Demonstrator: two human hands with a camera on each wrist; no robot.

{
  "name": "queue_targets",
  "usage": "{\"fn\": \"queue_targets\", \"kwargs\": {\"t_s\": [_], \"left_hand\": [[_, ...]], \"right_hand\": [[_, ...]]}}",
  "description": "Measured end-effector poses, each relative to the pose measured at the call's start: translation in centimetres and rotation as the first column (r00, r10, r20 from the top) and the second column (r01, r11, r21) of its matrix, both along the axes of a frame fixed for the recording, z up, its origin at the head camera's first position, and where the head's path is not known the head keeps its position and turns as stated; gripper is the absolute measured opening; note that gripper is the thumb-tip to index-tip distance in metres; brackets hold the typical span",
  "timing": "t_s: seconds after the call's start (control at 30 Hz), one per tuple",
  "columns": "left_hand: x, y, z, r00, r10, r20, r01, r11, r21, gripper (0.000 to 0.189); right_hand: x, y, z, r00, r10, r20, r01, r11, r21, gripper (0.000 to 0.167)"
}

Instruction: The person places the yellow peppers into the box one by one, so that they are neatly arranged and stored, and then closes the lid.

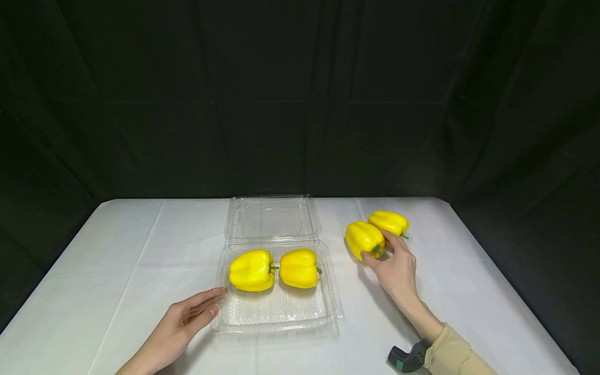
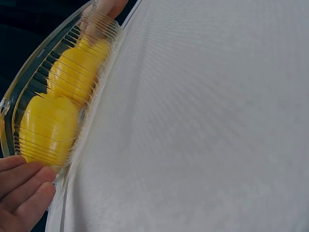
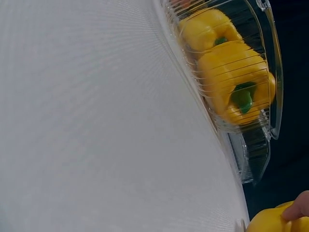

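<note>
Two yellow bell peppers, one on the left (image 1: 252, 271) and one on the right (image 1: 299, 269), lie side by side in the base of a clear plastic clamshell container (image 1: 276, 312). My left hand (image 1: 180, 325) touches the container's left side with fairly straight fingers; the left wrist view shows the fingertips (image 2: 46, 176) against its ribbed wall. To the right of the container, my right hand (image 1: 396, 268) grips another yellow bell pepper (image 1: 363, 239) between thumb and fingers, at its stem end. Only part of this held pepper (image 3: 268, 221) and a fingertip appear in the right wrist view.
One more yellow bell pepper (image 1: 389, 221) lies just behind the held one, on the white tablecloth (image 1: 117, 260). The container's lid (image 1: 272, 219) is folded back, away from me. Black curtains (image 1: 281, 104) hang behind and beside the table.
</note>
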State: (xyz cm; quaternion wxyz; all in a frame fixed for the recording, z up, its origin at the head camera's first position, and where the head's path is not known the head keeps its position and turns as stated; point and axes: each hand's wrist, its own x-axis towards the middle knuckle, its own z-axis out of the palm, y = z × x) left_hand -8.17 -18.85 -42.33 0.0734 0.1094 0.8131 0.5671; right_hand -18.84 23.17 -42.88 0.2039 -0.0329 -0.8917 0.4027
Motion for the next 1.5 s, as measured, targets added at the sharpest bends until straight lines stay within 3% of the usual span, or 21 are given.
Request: {"fn": "queue_targets", "kwargs": {"t_s": [1.5], "left_hand": [[0.1,0.0,0.0,1.000,0.006,-0.003,-0.006,1.000,-0.007,0.045]], "right_hand": [[0.7,-0.4,1.6,0.998,0.053,0.038,-0.049,0.993,-0.104,0.068]]}}
